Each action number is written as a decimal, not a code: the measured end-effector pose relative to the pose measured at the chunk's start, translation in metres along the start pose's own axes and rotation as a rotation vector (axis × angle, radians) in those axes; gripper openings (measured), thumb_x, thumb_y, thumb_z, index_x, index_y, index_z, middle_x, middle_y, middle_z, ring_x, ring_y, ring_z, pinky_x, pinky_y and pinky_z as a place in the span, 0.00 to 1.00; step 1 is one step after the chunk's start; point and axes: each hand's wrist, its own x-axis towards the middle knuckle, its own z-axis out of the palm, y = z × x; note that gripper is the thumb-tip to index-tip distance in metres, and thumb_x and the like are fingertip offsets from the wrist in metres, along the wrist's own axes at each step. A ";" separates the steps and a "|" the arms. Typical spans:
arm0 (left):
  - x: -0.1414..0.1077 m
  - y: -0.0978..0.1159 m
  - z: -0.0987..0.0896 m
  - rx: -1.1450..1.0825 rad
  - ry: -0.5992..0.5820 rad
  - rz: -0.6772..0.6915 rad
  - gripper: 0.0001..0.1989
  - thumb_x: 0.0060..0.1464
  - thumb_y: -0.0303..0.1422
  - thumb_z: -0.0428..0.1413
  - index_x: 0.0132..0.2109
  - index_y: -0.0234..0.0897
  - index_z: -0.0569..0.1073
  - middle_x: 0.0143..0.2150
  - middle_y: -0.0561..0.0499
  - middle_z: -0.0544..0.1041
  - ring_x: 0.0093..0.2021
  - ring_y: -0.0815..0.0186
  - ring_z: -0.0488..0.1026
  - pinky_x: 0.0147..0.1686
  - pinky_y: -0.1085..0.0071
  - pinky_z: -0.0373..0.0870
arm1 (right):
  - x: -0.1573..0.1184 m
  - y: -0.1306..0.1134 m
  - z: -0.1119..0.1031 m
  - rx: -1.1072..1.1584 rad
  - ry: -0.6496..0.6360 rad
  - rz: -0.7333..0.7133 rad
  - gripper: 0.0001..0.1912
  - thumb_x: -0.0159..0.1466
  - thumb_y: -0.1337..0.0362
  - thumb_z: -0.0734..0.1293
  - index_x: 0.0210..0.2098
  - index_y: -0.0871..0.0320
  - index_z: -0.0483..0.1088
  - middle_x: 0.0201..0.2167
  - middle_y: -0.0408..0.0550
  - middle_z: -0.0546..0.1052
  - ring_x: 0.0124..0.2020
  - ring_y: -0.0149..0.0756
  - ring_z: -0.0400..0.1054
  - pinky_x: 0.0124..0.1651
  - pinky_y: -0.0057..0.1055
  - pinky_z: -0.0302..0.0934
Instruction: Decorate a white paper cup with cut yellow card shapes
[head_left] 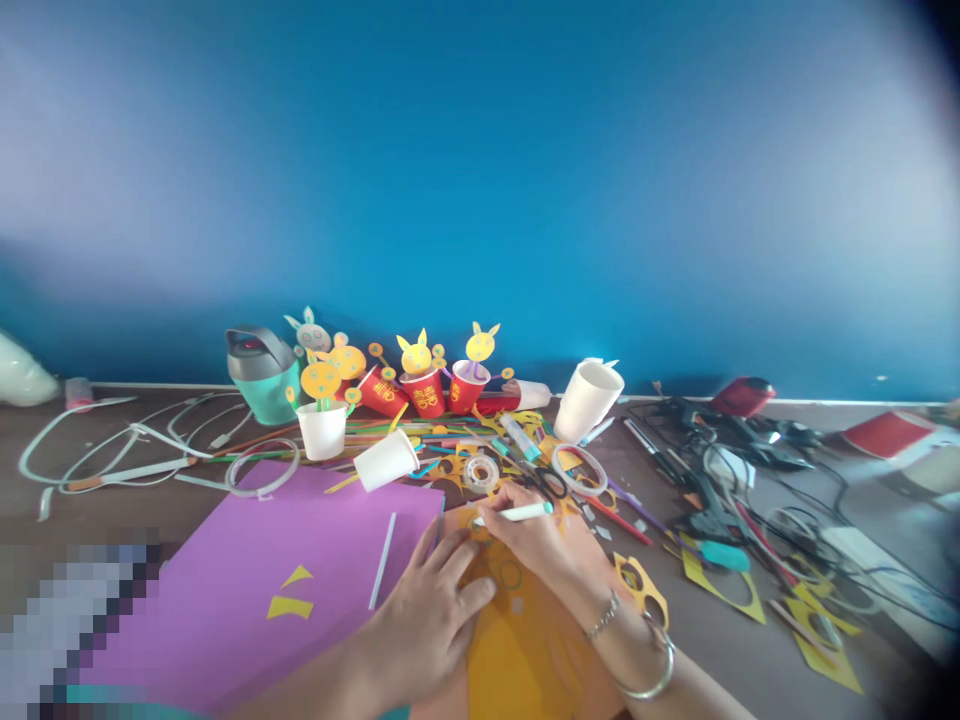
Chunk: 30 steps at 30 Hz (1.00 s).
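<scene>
My right hand [523, 530] is closed round a white marker with a teal end [529, 512], its tip down at the top of a yellow-orange sheet [517, 640]. Circles are drawn on that sheet, which lies over a paler orange one. Spread flat, my left hand [435, 610] presses on the left side of the sheets. To its left lies purple paper [300, 530] bearing two small yellow cut pieces [290, 607] and a thin white strip [382, 562]. A tape roll [481, 473] sits just beyond my right hand.
Behind stand red cups [424, 392] and a white cup [322, 432] with yellow animal-faced figures, a teal-grey container [264, 380] and a tall white cup [589, 400]. One white cup [386, 460] lies tipped. Cables, black tools and yellow scraps [724, 585] crowd the right.
</scene>
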 end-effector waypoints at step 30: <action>0.002 0.011 0.000 0.045 0.119 0.211 0.04 0.62 0.27 0.54 0.38 0.38 0.73 0.38 0.51 0.76 0.43 0.62 0.73 0.56 0.62 0.68 | -0.002 -0.012 -0.024 0.562 0.017 0.182 0.17 0.59 0.52 0.68 0.21 0.52 0.60 0.18 0.38 0.63 0.21 0.33 0.56 0.25 0.31 0.55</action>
